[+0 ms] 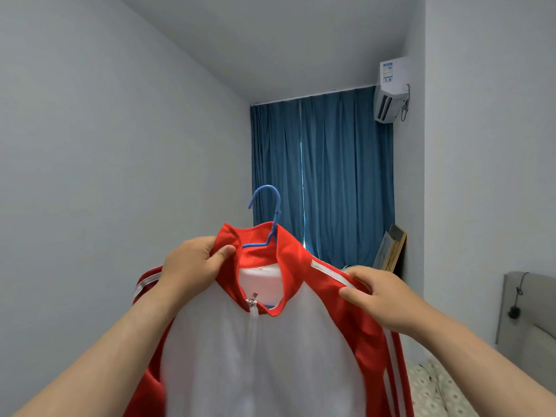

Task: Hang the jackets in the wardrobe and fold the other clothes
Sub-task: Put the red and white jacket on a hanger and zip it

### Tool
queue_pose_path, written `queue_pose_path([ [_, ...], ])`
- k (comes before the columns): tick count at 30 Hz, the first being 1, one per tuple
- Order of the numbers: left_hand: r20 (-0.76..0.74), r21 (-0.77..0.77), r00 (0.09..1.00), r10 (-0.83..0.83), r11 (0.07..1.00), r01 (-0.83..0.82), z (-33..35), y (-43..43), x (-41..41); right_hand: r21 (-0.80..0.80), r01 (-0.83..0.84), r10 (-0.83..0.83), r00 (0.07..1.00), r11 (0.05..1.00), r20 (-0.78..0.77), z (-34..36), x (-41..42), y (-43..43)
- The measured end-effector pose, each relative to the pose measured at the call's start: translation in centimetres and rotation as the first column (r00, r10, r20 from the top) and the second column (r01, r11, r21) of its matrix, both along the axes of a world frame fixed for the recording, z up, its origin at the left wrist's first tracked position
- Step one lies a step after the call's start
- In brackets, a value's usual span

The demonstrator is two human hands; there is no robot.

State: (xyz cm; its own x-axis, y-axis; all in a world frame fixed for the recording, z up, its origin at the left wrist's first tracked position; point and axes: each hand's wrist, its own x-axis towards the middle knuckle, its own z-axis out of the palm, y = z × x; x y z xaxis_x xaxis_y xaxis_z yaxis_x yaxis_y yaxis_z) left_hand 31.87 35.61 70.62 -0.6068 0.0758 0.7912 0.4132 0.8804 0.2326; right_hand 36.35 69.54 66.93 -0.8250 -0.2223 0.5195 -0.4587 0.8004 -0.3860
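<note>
I hold a red and white zip jacket [270, 356] up in front of me, with its front facing me and the zip closed almost to the collar. A blue plastic hanger [266, 212] sits inside it, its hook rising above the red collar. My left hand [192, 263] grips the left side of the collar and shoulder. My right hand [379, 296] pinches the right shoulder beside its white stripes. The jacket's lower part runs out of the frame.
Closed blue curtains [322, 176] cover the far wall, with an air conditioner [391, 91] high to their right. Picture frames [389, 251] lean in the corner. A grey headboard [526, 311] and a patterned bed [436, 389] lie at the right. A bare wall runs along the left.
</note>
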Motion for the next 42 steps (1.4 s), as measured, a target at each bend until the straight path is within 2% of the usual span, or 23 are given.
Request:
queue_pose_path([
  [2,0.007,0.018,0.996,-0.091,0.996,0.091,0.4,1.2,0.5,-0.001,-0.012,0.012,1.0,1.0,-0.015,0.2,-0.4,-0.7],
  [7,-0.119,0.232,0.959,-0.258,0.932,0.28,0.9,2.6,1.1,-0.053,-0.06,0.059,0.998,0.997,-0.024,-0.4,-1.5,-1.3],
  [10,-0.054,0.221,0.92,-0.389,0.893,0.391,0.8,3.5,2.1,-0.081,-0.094,0.095,0.995,0.992,0.005,-0.9,-1.9,-1.3],
  [14,0.077,0.043,0.975,-0.206,0.978,0.203,-0.4,1.0,2.5,-0.144,-0.106,0.105,0.994,0.984,-0.016,-1.9,-2.0,-0.8],
  [18,0.188,-0.111,0.982,-0.029,0.993,0.051,-3.6,-2.8,3.6,-0.183,-0.117,0.127,0.991,0.976,0.044,-3.1,-2.2,-0.2],
  [31,0.288,-0.141,0.923,0.255,0.965,-0.223,-7.9,-7.6,11.7,-0.221,-0.348,0.397,0.885,0.911,0.243,-7.2,-2.8,-6.9],
  [36,0.283,-0.174,0.899,0.335,0.939,-0.295,-8.4,-10.9,15.8,-0.188,-0.441,0.477,0.843,0.877,0.249,-8.0,-1.3,-11.6],
  [42,0.259,-0.212,0.846,0.466,0.882,-0.421,-8.9,-15.5,21.8,-0.073,-0.565,0.556,0.77,0.822,0.313,-6.8,1.5,-16.4],
])
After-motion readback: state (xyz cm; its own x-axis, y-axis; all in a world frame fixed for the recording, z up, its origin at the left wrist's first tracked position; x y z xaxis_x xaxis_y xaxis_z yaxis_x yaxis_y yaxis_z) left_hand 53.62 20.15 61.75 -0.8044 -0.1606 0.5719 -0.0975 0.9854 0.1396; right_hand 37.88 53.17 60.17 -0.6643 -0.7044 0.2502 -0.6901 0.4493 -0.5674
